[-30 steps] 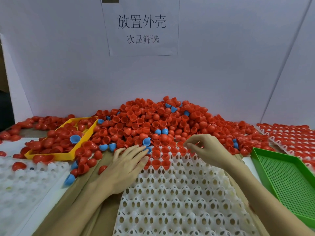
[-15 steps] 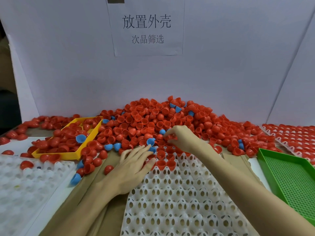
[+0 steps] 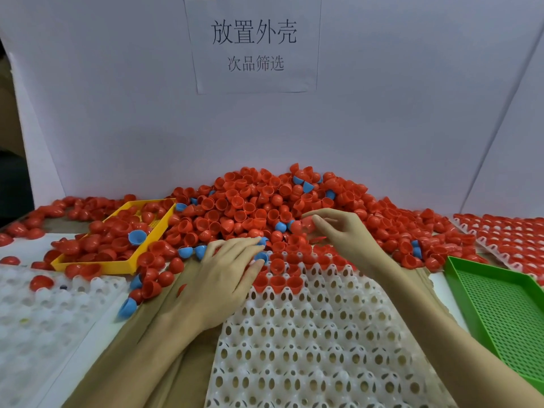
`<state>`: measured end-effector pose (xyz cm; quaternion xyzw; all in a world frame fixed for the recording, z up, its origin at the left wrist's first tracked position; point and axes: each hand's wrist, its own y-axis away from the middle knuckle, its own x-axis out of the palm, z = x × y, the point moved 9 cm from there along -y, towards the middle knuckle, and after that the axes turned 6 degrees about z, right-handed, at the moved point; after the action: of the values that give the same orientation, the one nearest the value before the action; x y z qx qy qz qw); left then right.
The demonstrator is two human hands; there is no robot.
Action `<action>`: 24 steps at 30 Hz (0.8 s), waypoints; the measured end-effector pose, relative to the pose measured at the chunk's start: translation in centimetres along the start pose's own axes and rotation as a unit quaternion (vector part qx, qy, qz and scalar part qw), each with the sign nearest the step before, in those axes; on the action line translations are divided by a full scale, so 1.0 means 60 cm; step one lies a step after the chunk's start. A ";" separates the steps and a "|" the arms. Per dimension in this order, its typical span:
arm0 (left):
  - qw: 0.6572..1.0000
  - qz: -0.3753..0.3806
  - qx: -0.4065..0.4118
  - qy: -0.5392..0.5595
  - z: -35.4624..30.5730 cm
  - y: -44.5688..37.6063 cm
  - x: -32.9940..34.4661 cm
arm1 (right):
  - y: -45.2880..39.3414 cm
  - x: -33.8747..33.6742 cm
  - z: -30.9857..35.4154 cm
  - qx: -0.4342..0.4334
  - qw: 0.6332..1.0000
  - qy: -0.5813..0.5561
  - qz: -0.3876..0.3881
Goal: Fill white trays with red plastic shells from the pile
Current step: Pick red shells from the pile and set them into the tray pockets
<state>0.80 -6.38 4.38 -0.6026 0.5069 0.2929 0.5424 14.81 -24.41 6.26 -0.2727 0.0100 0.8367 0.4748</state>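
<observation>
Head view — right hand [image 3: 343,234] pinches red shell [image 3: 306,223].

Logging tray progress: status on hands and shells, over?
Left hand flat on white tray. Right hand pinching red shell at pile. Blue shells by left fingertips.

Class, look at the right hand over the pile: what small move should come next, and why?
Probably carry the red shell pinched in the right hand back to the white tray and seat it in an empty cup beside the few filled ones. Most cups are bare; the left hand rests on the tray's edge.
</observation>
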 end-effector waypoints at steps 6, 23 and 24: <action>0.988 -0.090 0.076 0.095 -0.070 0.012 -0.027 | 0.087 0.036 0.039 0.001 0.987 -0.097 0.128; 0.870 0.024 -0.010 0.492 -0.054 0.003 0.010 | 0.125 0.067 0.051 0.032 0.987 -0.027 0.157; 0.869 0.016 -0.016 0.494 -0.049 0.002 0.011 | 0.124 0.066 0.053 0.026 0.988 -0.033 0.147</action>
<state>0.29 -9.32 4.46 -0.6689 0.7135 -0.0262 0.2068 5.82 -24.50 5.34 -0.2282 0.0561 0.9052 0.3540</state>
